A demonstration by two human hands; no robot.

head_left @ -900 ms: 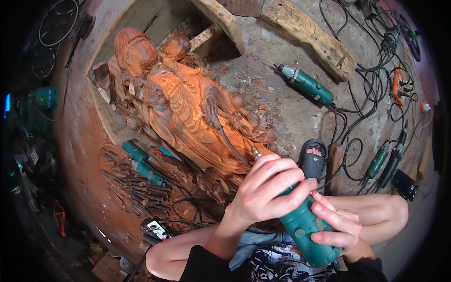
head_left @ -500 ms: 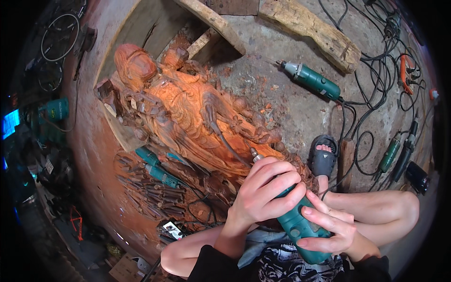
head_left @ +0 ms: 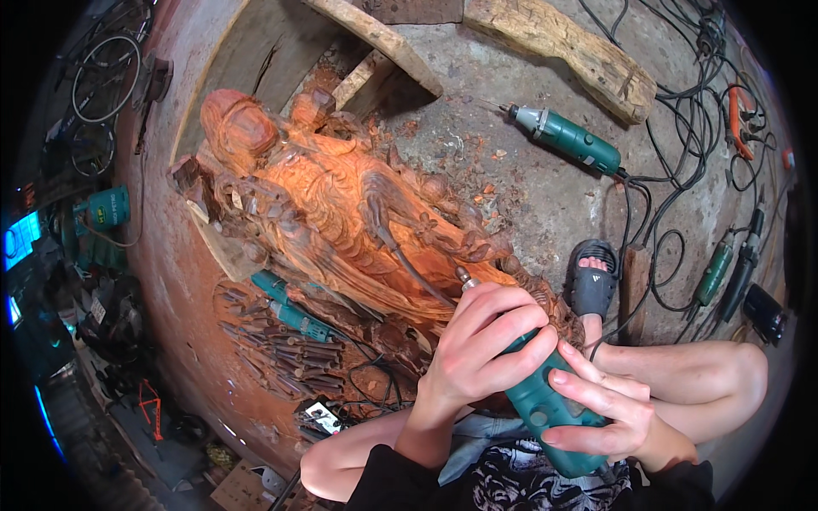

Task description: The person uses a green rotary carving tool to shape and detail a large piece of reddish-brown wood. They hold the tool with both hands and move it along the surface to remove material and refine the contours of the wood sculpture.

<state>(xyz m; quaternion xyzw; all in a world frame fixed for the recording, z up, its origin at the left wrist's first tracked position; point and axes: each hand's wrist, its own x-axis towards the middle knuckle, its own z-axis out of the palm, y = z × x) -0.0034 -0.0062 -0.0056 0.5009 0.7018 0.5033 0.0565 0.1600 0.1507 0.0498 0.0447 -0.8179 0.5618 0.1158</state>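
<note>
Head view: person sits w/ bare legs folded, L hand [head_left: 490,345] curled round the front end of a teal cylindrical power grinder [head_left: 555,404], fingers wrapped over it; R hand [head_left: 618,417] grasps its rear body, thumb & fingers spread either side. Same two-handed grip as a sec ago, no finger change I can spot. Grinder slants up-left across the lap, metal nose over the lower part of a reddish-orange carved wooden statue [head_left: 328,192] lying on its back; can't tell if the bit touches wood.

Main diff: whole view has swung, so the statue's head sits lower now, & the dark grey sandal [head_left: 592,294] on the R foot has slid further right, while hands + grinder stay abt the same spot.

Beside the statue, L side: teal power tools [head_left: 298,322] & a heap of thin dark rods [head_left: 285,358]. Further off, R: another teal grinder w/ silver nose [head_left: 575,143], tangled black cables [head_left: 677,162], rough pale timber beam [head_left: 567,55]. Far L, a lit blue screen [head_left: 21,240] shows more than before.
</note>
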